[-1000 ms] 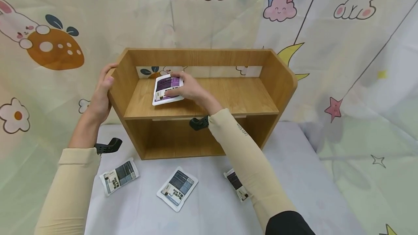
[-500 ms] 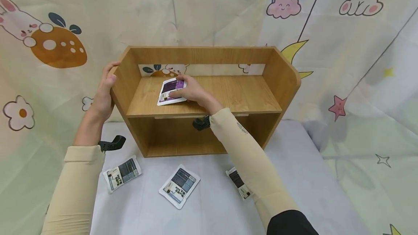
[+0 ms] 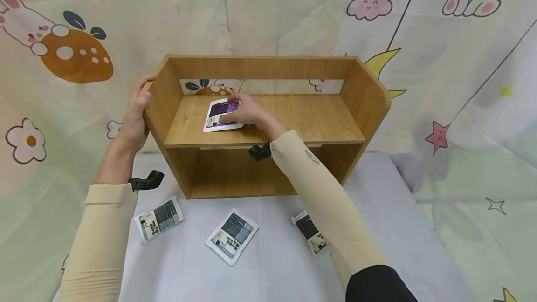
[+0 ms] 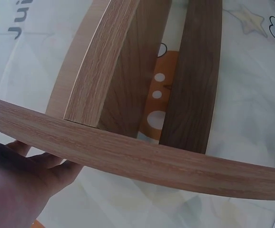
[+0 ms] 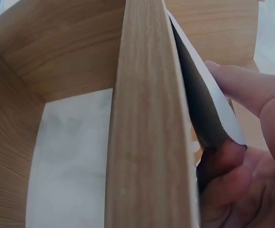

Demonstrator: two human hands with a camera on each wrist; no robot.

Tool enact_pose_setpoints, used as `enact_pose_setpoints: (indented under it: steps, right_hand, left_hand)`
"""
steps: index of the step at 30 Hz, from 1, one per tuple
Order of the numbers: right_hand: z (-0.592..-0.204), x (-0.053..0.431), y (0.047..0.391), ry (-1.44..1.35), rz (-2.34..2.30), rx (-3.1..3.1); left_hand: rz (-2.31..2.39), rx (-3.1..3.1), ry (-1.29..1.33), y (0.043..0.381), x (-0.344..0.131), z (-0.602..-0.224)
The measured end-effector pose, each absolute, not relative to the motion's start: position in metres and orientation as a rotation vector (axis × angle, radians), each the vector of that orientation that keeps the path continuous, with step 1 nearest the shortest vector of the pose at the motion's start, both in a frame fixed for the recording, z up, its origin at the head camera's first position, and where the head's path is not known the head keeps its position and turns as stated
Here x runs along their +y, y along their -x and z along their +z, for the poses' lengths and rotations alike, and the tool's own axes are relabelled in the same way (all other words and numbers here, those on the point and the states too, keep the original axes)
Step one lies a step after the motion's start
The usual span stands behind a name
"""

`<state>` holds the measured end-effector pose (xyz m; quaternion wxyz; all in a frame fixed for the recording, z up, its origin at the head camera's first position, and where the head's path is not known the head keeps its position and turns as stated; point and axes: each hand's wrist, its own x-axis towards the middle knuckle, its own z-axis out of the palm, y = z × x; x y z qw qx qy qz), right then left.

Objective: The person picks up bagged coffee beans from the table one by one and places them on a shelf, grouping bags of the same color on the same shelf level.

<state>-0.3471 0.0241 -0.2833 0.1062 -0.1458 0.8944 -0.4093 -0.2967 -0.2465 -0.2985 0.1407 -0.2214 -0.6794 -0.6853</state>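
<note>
My right hand (image 3: pixel 251 112) pinches a white packet (image 3: pixel 214 114) with a purple label over the left part of the upper shelf. In the right wrist view the packet (image 5: pixel 213 99) is tilted against the shelf board, thumb on one face and fingers on the other. At the left side panel, my left hand (image 3: pixel 133 118) grips the wooden shelf unit (image 3: pixel 268 122). Its fingers (image 4: pixel 56 171) touch the outside of that panel in the left wrist view. Part of the packet is hidden behind the right hand.
On the white table (image 3: pixel 184 264) in front lie a left packet (image 3: pixel 159 219), a middle packet (image 3: pixel 232 236) and a right packet (image 3: pixel 309 232) partly covered by the right sleeve (image 3: pixel 327 199). A printed cloth (image 3: pixel 268 22) hangs behind the unit.
The packet in my right hand has come down a little and lies flatter over the upper shelf. My left hand keeps its hold; the whole view has shifted slightly.
</note>
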Motion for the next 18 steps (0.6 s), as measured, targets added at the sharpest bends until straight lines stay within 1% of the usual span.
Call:
enact_pose_setpoints:
  steps: [18]
  right_hand:
    - [-0.2801, 0.0246, 0.3447, 0.319, -1.084, 2.742]
  left_hand:
    - [-1.985, -1.947, 0.645, 0.2978, -0.2478, -0.3012]
